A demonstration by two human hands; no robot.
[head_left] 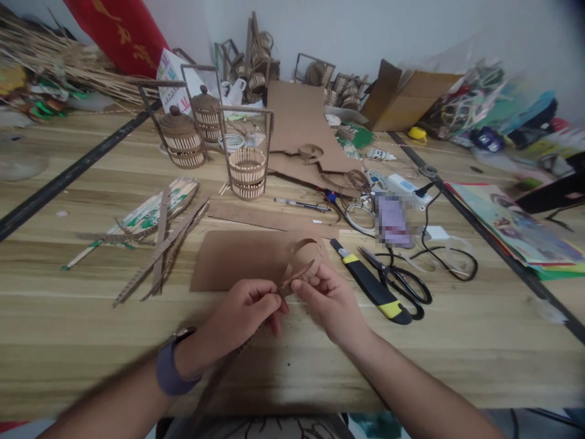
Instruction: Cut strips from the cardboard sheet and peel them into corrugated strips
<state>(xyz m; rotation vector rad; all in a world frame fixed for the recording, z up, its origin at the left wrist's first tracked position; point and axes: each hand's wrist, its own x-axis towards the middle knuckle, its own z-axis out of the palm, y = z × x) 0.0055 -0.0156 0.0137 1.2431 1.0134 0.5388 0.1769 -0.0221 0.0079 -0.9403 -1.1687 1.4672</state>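
Pinching a cardboard strip (299, 277), your left hand (247, 310) and right hand (337, 306) meet by the cardboard sheet (242, 259) on the surface (320, 381); the strip looks partly curled, its shaping seemingly unfinished, and loose strips (161, 253) lie uncurled.

Your wooden tabletop (247, 390) shows pale, streaky grain with a smooth, low sheen. The cardboard sheet (242, 259) before you is matt brown and smooth-faced, while the loose cardboard strips (164, 250) look rough and ridged. Your utility knife (372, 286) has a black and yellow plastic body; the scissors (397, 277) pair metal blades with smooth black handles. The red banner (119, 36) looks like cloth or paper, though it's too blurred for you to be sure.
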